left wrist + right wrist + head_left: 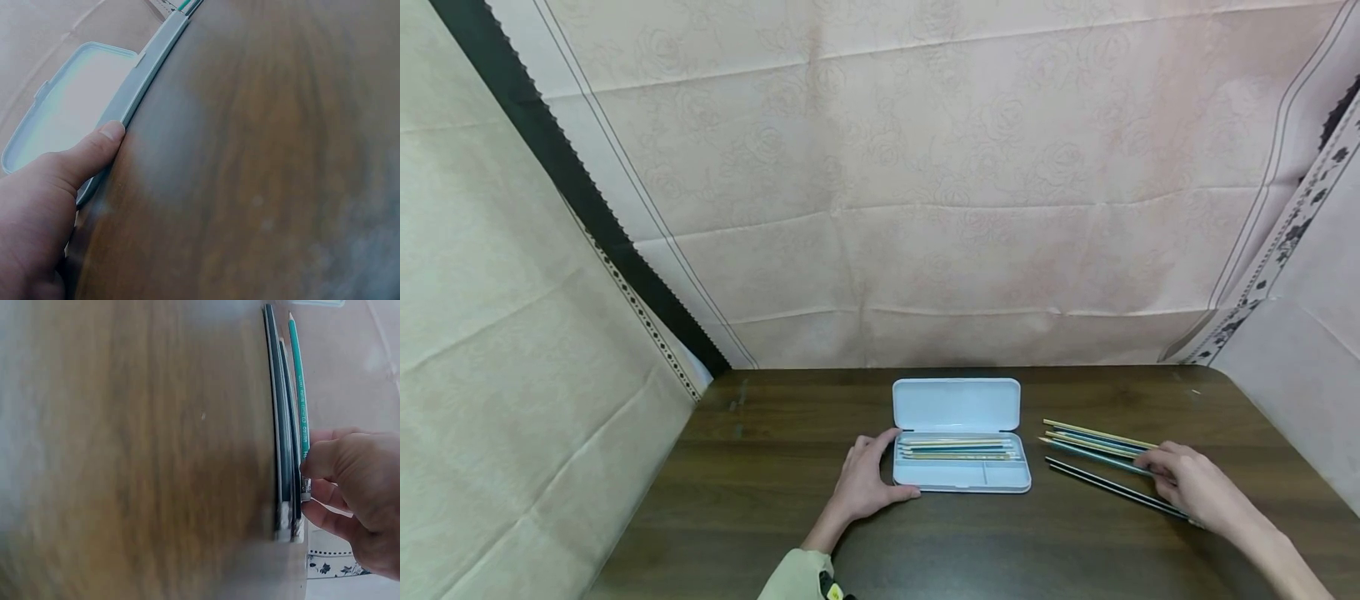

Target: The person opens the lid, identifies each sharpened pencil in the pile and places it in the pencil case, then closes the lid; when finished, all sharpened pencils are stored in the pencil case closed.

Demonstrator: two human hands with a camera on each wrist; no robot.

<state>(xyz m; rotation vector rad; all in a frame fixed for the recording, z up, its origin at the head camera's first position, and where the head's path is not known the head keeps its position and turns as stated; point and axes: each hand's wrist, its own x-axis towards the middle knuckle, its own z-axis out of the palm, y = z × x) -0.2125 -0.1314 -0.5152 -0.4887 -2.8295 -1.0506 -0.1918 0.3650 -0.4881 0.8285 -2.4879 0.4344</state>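
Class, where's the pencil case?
In the head view, the pencil case lies between the left hand, gripping its left end, and loose pencils to its right.

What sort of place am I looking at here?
Probably a makeshift, screened-off tabletop workspace: patterned sheets enclose the back and sides of a wood-grain table, which holds an open pencil case and loose pencils.

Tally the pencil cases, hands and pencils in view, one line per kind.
Pencil case: 1
Hands: 2 (left hand, right hand)
Pencils: at least 6; overlap prevents an exact count
Total: at least 9
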